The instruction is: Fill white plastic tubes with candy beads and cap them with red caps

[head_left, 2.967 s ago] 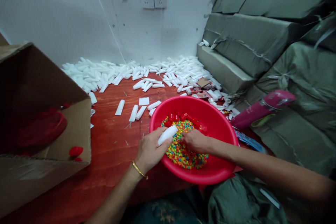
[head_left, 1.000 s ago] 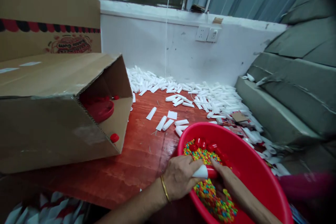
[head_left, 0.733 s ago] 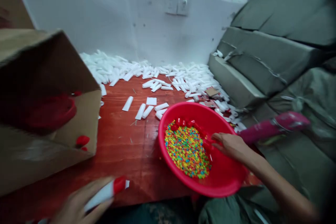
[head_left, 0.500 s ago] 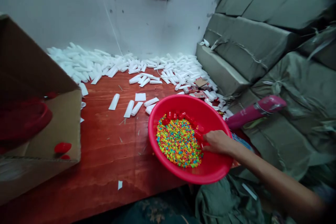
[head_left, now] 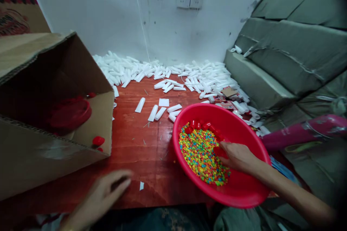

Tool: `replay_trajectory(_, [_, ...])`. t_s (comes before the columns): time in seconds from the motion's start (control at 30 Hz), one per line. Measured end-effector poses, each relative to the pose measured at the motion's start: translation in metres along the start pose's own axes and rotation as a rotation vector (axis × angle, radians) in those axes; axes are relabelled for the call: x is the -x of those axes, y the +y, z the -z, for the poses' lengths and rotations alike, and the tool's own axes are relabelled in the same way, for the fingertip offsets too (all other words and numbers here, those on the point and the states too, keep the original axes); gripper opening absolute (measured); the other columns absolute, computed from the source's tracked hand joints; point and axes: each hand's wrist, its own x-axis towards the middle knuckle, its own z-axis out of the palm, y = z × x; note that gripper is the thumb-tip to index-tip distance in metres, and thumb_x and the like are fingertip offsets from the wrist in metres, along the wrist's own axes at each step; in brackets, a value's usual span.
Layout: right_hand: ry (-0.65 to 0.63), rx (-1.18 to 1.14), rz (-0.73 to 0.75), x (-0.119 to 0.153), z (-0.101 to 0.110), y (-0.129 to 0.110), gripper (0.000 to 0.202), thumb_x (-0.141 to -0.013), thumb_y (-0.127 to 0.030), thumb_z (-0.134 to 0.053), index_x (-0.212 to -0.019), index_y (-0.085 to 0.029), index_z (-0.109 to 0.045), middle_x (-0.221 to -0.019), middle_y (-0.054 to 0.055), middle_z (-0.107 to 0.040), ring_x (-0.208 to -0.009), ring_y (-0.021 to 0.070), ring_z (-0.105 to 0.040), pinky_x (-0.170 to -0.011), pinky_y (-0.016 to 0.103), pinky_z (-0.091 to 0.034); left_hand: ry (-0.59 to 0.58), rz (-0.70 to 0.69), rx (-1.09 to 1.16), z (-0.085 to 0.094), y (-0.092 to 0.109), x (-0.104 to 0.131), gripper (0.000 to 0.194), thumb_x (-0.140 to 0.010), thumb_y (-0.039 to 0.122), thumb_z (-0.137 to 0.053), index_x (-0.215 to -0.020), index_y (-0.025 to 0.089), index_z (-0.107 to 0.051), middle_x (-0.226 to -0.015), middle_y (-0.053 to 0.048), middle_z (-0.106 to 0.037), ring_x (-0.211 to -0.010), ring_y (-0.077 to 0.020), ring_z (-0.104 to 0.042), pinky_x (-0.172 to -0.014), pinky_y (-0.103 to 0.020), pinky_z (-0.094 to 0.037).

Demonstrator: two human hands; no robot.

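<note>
My right hand is inside a red plastic basin, its fingers closed on a small red plastic cup just over the heap of small multicoloured candies. More red cups lie along the far edge of the heap. Over the front of the reddish wooden table, my left hand is slightly blurred and holds nothing, with thumb and fingers apart. It is nearest to a small white scrap and the open cardboard box.
Inside the box are a red container and loose red pieces. White paper tubes are piled along the wall, several lying nearer. Grey-green wrapped bales and a magenta cylindrical object stand at the right.
My left hand has come into view at the lower left. My right hand now has a red cup over the candies. The camera has turned left, showing more of the box.
</note>
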Motion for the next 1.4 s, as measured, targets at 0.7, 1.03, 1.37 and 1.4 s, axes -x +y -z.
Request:
replay_trajectory(0.7, [-0.112, -0.844, 0.290, -0.041, 0.019, -0.029, 0.033, -0.071, -0.039, -0.066, -0.093, -0.015, -0.062, -0.060, -0.003, -0.049, -0.052, 0.0100, -0.041, -0.047, 0.021, -0.028, 0.294, -0.036, -0.018, -0.025, 0.045, -0.199, 0.029, -0.082, 0.040, -0.046, -0.090, 0.014, -0.053, -0.075, -0.003, -0.059, -0.072, -0.0201, -0.057, -0.060, -0.029, -0.041])
replay_trajectory(1.03, [0.071, -1.508, 0.144, -0.004, 0.033, -0.019, 0.045, -0.069, -0.049, -0.064, -0.099, -0.018, -0.055, -0.069, -0.003, -0.049, -0.052, 0.0076, -0.040, -0.048, 0.021, -0.034, -0.127, -0.523, 0.252, -0.039, 0.161, -0.092, 0.028, -0.084, 0.033, -0.047, -0.109, 0.021, -0.052, -0.098, -0.003, -0.061, -0.083, -0.0159, -0.057, -0.072, -0.029, -0.045])
replay_trajectory(1.37, [0.405, -0.956, 0.093, -0.001, 0.019, -0.016, 0.036, -0.072, -0.043, -0.066, -0.096, -0.017, -0.062, -0.076, 0.002, -0.057, -0.058, 0.0117, -0.047, -0.052, 0.023, -0.036, -0.117, -0.465, 0.298, -0.058, 0.163, -0.099, 0.026, -0.081, 0.031, -0.050, -0.104, 0.021, -0.056, -0.091, 0.000, -0.064, -0.076, -0.0144, -0.058, -0.066, -0.026, -0.046])
replay_trajectory(1.4, [0.386, -0.869, 0.097, -0.002, 0.016, -0.016, 0.034, -0.072, -0.041, -0.066, -0.095, -0.017, -0.063, -0.078, 0.003, -0.058, -0.061, 0.0130, -0.048, -0.054, 0.024, -0.036, -0.118, -0.461, 0.281, -0.059, 0.163, -0.100, 0.026, -0.081, 0.031, -0.050, -0.104, 0.021, -0.057, -0.090, -0.001, -0.064, -0.076, -0.0146, -0.058, -0.066, -0.026, -0.045])
